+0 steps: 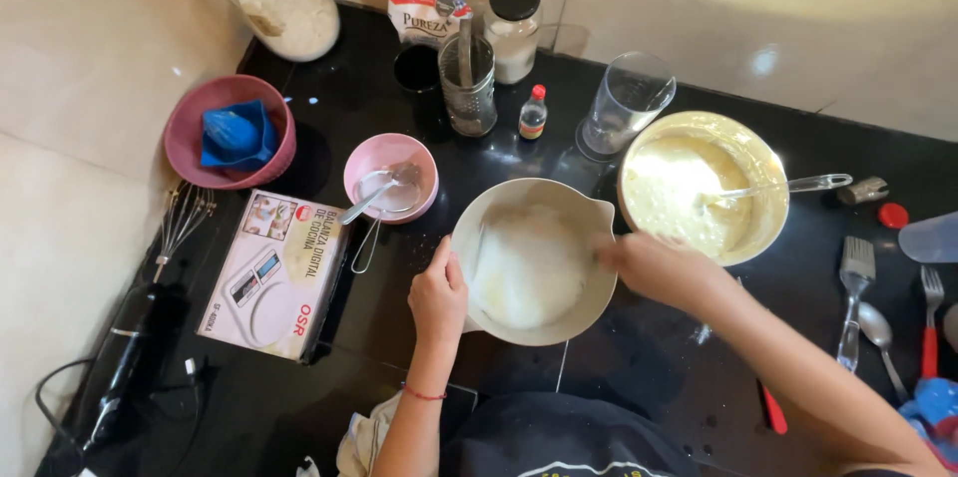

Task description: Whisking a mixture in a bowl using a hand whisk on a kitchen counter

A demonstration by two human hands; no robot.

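Observation:
A cream mixing bowl (589, 312) with white foam inside stands on the black countertop in front of me. My left hand (437, 295) grips its left rim. My right hand (651, 267) is at the bowl's right rim, blurred, with fingers closed; what it holds cannot be made out. Just behind it stands a second cream bowl (763, 153) of pale yellow batter with a clear-handled utensil (793, 185) resting in it.
A small pink bowl (389, 153) with a strainer, a larger pink bowl (190, 143) with a blue funnel, a box (274, 272), a whisk and hand mixer lie left. Jars, a small bottle (533, 114) and a clear cup (626, 103) stand behind. Forks and a spoon (878, 329) lie right.

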